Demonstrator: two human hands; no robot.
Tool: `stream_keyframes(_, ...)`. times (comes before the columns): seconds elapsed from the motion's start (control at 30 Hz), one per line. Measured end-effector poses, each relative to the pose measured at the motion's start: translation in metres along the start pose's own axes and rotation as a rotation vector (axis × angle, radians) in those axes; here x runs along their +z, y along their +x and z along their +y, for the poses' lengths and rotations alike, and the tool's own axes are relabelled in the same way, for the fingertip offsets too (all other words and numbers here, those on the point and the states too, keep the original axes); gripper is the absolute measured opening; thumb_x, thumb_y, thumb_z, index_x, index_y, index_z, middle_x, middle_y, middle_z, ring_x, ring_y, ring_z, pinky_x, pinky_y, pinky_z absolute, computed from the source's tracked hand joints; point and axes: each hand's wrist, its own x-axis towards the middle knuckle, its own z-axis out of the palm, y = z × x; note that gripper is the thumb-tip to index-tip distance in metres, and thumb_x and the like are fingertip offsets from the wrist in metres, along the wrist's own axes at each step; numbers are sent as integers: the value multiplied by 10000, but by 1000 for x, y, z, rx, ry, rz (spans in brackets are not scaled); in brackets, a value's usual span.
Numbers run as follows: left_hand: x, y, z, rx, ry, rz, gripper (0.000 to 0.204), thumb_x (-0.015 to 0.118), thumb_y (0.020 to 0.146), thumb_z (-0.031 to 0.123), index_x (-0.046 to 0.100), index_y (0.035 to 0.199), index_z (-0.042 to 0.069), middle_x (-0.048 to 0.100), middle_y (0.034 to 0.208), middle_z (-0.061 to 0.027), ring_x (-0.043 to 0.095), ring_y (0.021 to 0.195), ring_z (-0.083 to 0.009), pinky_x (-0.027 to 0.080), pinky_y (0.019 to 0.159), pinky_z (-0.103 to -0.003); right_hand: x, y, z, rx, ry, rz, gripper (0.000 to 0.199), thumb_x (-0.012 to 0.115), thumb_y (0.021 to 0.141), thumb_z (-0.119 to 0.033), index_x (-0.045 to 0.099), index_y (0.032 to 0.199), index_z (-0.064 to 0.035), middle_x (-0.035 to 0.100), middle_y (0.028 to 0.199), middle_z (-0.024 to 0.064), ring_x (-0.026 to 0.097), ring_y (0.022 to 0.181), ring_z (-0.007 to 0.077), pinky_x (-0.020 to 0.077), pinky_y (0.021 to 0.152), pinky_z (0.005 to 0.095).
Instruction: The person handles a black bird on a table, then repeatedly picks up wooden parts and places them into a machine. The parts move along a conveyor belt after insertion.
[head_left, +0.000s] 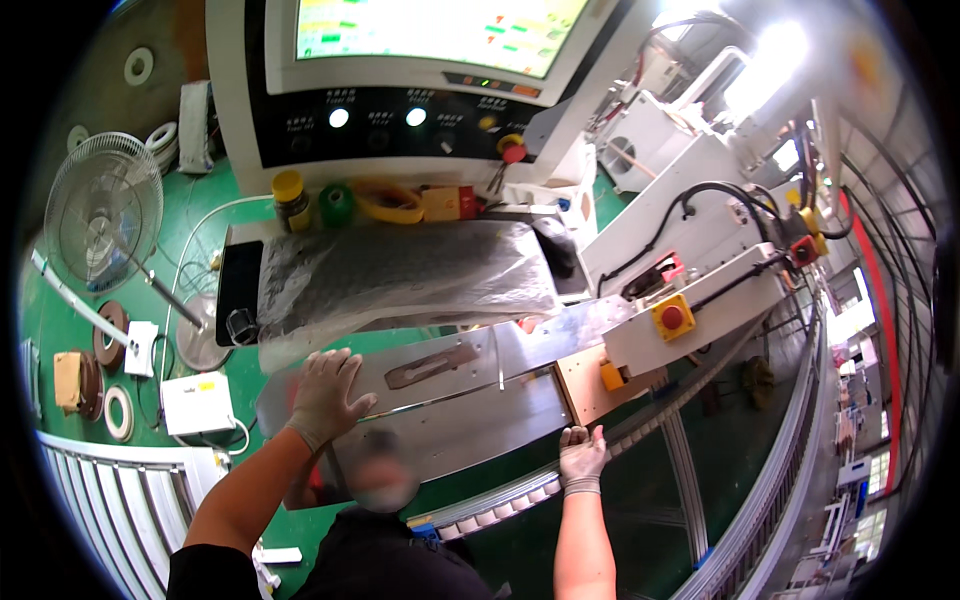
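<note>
Screen [440,30] at top centre: cut off by the upper edge, markings too blurred to tell. Keyboard [400,275] at centre: hidden under a wrinkled plastic cover, keys not visible. Blurred patch [370,470] at lower centre hides part of the metal plate [470,410] and the left forearm. Left hand [325,395]: palm side hidden, flat on the plate. Right hand [582,455]: fingertips hidden over the plate's near edge. Far right: window glare washes out the machine top [770,60].
</note>
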Motion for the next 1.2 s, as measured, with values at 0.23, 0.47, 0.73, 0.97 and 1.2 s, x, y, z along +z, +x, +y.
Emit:
stream_keyframes(0.23,11,-3,-7,-5,23,56,690,770,801,443,590,1335,44,546,1413,-173,457,1374,-369,278,1208,-533,31,-65,65,-121,-294,-126,352,562,1068,-337,547,1331,-103,731,1099,114,719,1023,257,608,923,433)
stream_keyframes(0.47,86,-20,8,303,-122,406,569,726,812,267,584,1294,0,612,1226,-233,593,1118,-444,445,1030,-576,59,-166,110,-559,-1767,-401,358,656,959,-227,681,1277,-64,725,1210,173,659,1178,383,534,1025,419)
stream_keyframes(0.73,80,-84,287,1193,-585,-607,478,744,848,292,666,1241,32,665,1269,-194,597,1224,-418,464,1070,-507,-125,-210,227,-1021,-1986,-146,403,653,929,-406,696,1278,-208,699,1247,138,621,1205,352,432,1111,489)
stream_keyframes(0.97,129,-105,326,1540,-431,-963,467,752,886,315,691,1225,-1,734,1162,-207,703,1100,-358,549,978,-447,-91,-354,99,-117,-1631,285,312,635,946,-382,717,1052,-101,741,977,180,708,967,389,549,833,521)
stream_keyframes(1.2,89,-265,377,783,-577,-1854,472,654,993,281,588,1339,-33,669,1305,-191,654,1180,-311,520,1026,-420,-160,-637,115,-768,-856,1182,323,644,1038,-287,688,1250,-48,746,1176,158,730,1095,288,577,919,380)
